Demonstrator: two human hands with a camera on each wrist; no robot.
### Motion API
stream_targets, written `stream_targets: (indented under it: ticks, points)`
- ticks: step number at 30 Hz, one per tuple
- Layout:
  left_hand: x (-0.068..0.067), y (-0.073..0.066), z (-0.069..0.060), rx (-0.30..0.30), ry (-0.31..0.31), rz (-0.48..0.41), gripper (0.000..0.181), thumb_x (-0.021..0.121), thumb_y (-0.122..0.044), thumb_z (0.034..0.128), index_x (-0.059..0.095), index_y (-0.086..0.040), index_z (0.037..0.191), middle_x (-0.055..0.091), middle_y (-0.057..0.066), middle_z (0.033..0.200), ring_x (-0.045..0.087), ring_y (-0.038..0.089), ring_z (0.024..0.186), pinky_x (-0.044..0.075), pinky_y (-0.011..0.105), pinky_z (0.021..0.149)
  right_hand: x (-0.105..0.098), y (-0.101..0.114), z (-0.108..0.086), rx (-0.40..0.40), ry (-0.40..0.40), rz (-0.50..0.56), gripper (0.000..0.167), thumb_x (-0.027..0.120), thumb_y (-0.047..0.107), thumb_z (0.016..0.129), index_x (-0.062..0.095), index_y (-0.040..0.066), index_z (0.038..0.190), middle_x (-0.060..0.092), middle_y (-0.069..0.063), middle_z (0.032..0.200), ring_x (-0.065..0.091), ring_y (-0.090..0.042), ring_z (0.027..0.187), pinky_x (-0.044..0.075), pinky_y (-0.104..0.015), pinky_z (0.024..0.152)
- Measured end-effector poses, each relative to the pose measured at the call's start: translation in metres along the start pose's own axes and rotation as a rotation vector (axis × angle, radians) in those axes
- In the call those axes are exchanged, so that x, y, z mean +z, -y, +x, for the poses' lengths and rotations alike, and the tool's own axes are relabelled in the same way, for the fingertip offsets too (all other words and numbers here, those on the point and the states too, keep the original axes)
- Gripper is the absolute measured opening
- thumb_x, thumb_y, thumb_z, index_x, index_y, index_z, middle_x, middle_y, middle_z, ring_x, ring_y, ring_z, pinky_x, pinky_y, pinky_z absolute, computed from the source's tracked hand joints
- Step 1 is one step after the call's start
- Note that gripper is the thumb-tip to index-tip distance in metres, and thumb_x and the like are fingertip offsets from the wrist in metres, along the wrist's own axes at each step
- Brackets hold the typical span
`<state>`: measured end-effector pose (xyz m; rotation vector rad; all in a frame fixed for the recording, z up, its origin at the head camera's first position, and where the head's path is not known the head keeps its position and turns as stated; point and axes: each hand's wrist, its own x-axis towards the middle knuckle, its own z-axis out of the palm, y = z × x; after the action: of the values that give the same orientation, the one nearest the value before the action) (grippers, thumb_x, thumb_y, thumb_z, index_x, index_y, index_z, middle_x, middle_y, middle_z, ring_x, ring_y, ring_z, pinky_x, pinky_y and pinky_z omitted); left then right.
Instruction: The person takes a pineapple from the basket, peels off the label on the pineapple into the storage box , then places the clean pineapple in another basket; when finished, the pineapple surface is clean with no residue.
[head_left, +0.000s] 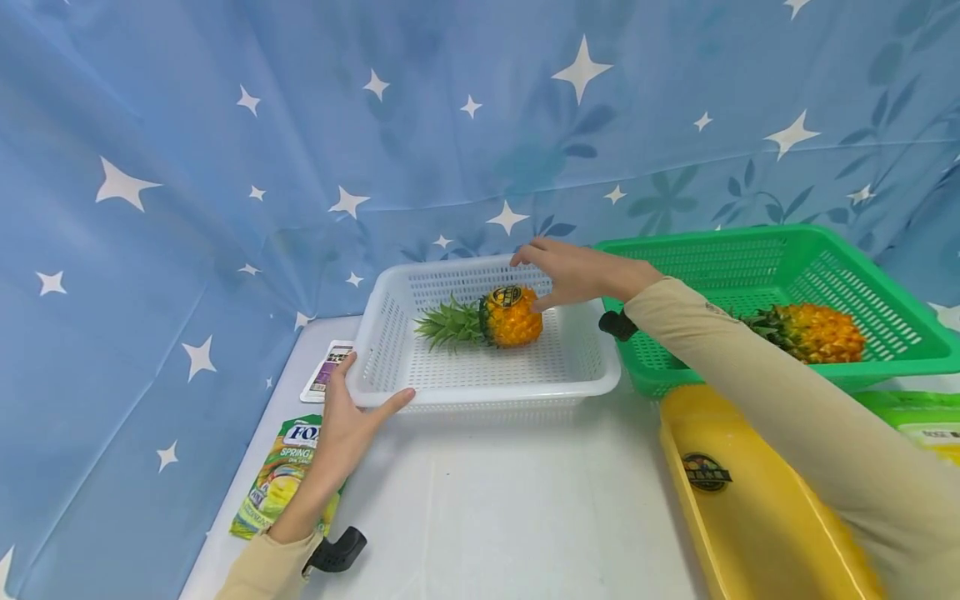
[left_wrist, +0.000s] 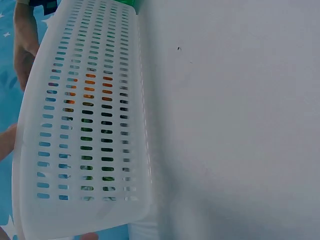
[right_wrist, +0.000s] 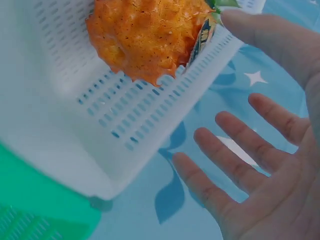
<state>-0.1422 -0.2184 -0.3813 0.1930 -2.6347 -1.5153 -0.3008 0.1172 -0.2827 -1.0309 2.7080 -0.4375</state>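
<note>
Left hand (head_left: 352, 423) at the white basket (head_left: 487, 392), pineapple (head_left: 519, 323) lying inside.
From here, the left hand's thumb and fingers straddle the near left corner, spread rather than clenched; the white basket looks light and stiff, best taken by its rim. The pineapple is probably firm, its knobbly skin giving grip: cup the body, not the bendy leaves (head_left: 450, 323). Over it, the right hand (head_left: 573, 271) is spread wide, holding nothing.

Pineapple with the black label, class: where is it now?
In the head view, the pineapple lies near centre, inside the white basket by the right hand, left of the green basket.
</note>
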Motion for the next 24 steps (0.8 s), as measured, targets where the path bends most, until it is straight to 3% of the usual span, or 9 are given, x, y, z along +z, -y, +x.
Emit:
stream_targets:
  ticks: [9, 15, 24]
  points:
    - [0.000, 0.004, 0.001, -0.003, 0.047, -0.064, 0.110, 0.082, -0.036, 0.0920, 0.006, -0.012, 0.168, 0.027, 0.021, 0.164, 0.036, 0.039, 0.147, 0.031, 0.061, 0.119, 0.017, -0.006, 0.032, 0.067, 0.120, 0.051, 0.083, 0.082, 0.021, 0.093, 0.033, 0.001, 0.157, 0.034, -0.027, 0.160, 0.045, -0.043, 0.140, 0.042, -0.058, 0.111]
    - [0.003, 0.005, 0.001, 0.004, 0.078, -0.086, 0.109, 0.080, -0.034, 0.0941, 0.003, -0.012, 0.167, 0.029, 0.023, 0.162, 0.038, 0.040, 0.146, 0.037, 0.061, 0.116, 0.030, -0.006, 0.039, 0.135, 0.193, 0.096, 0.094, 0.082, 0.021, 0.093, 0.022, 0.003, 0.163, 0.028, -0.025, 0.166, 0.036, -0.042, 0.148, 0.037, -0.057, 0.117]
    - [0.000, 0.005, 0.000, 0.001, 0.080, -0.106, 0.108, 0.080, -0.032, 0.0945, 0.002, -0.013, 0.167, 0.032, 0.023, 0.161, 0.042, 0.040, 0.144, 0.041, 0.060, 0.113, 0.034, -0.002, 0.041, 0.121, 0.201, 0.097, 0.092, 0.084, 0.018, 0.091, 0.026, 0.005, 0.162, 0.024, -0.027, 0.164, 0.036, -0.043, 0.147, 0.039, -0.057, 0.115]
